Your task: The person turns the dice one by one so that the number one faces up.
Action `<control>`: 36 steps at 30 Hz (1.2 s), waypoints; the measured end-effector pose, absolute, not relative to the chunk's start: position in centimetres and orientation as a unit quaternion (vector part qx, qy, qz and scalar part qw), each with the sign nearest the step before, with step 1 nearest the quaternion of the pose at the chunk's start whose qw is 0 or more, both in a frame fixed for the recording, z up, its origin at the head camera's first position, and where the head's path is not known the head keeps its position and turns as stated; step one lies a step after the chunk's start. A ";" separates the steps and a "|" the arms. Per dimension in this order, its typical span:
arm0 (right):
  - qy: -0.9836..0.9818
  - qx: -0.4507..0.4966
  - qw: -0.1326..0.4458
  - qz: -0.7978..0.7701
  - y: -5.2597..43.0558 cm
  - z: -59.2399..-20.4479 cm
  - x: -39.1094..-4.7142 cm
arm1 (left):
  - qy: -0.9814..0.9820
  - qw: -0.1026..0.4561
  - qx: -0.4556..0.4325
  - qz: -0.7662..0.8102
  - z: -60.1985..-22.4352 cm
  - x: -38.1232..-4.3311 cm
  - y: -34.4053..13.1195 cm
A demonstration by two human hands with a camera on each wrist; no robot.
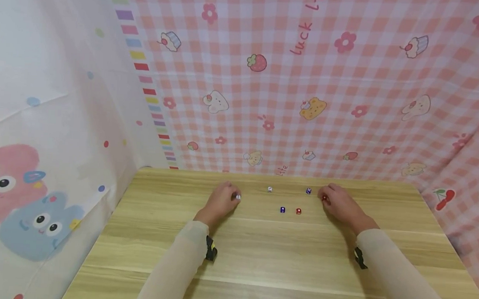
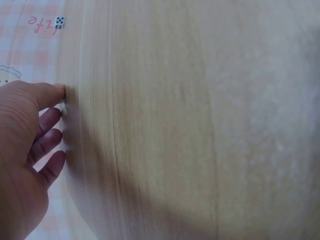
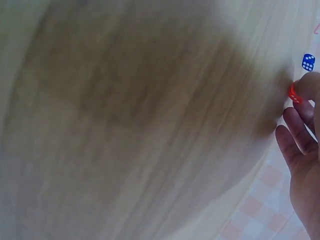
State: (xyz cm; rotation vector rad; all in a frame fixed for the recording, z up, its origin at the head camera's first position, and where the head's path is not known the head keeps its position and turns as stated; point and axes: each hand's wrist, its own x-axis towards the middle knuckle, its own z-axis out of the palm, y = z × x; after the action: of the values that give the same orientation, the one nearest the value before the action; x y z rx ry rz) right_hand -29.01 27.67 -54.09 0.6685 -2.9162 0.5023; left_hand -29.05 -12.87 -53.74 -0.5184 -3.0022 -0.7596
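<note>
At the left, my left hand (image 1: 222, 201) pinches a white die (image 1: 238, 197) low over the wooden table; in the left wrist view the thumb mostly hides it. My right hand (image 1: 338, 205) holds a red die (image 3: 294, 93) between thumb and finger at the table surface. Just left of the right hand lies a blue die (image 1: 308, 191). Another white die (image 1: 269, 189) lies between the hands, toward the back edge. Nearer to me, a second blue die (image 1: 283, 210) and a second red die (image 1: 299, 211) lie side by side, a small gap apart.
The wooden table (image 1: 275, 258) meets a pink checked cloth (image 1: 274, 88) hanging behind it. A white cloth with cartoon figures (image 1: 80, 116) hangs along the left side. Dark bands (image 1: 210, 248) sit at both sleeved wrists.
</note>
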 end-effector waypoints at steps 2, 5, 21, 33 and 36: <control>-0.963 0.210 0.043 0.166 27.7 -54.1 -29.0 | -0.956 0.001 -0.166 -0.242 -53.8 -29.0 -12.9; -0.966 0.200 0.029 0.163 27.7 -54.0 -28.9 | -0.956 0.004 -0.168 -0.240 -53.8 -29.0 -12.9; -0.967 0.190 0.027 0.170 27.8 -53.7 -28.7 | -0.955 0.004 -0.169 -0.245 -53.9 -29.0 -12.9; -0.960 0.200 0.018 0.195 27.1 -53.5 -28.0 | -0.955 0.003 -0.169 -0.245 -53.7 -29.1 -12.9; -0.958 0.201 0.010 0.203 26.8 -53.6 -27.6 | -0.954 0.006 -0.170 -0.245 -53.8 -29.1 -12.8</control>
State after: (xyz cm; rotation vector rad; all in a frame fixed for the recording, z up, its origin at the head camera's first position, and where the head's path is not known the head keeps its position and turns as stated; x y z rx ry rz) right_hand -27.59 26.85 -53.57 0.6273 -2.9920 0.6339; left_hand -29.13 -12.84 -53.75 -0.5327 -2.9871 -0.7680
